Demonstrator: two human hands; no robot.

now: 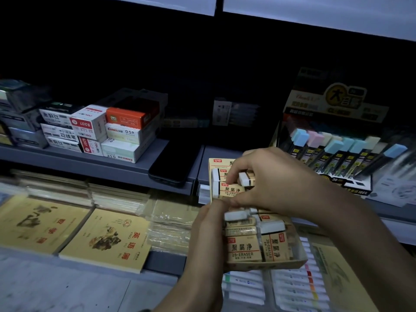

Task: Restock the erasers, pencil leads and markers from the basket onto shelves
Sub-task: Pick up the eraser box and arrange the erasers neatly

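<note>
My left hand (206, 239) grips a yellow cardboard tray of erasers (267, 264) from its left side, held in front of the lower shelf. Several cream 2B erasers (244, 249) with white ends lie in it. My right hand (276, 179) reaches over from the right and pinches erasers (229, 190) at the front edge of the grey middle shelf (126, 170), by an eraser box (219, 163) standing there. Pencil lead tubes with pastel caps (333, 154) fill a display box at the right of that shelf.
A dark phone (173, 163) lies on the middle shelf left of the erasers. Stacked small lead and staple boxes (105, 131) sit farther left. Yellow notebooks (105, 239) lie on the lower shelf, markers in clear packs (290, 287) below the tray.
</note>
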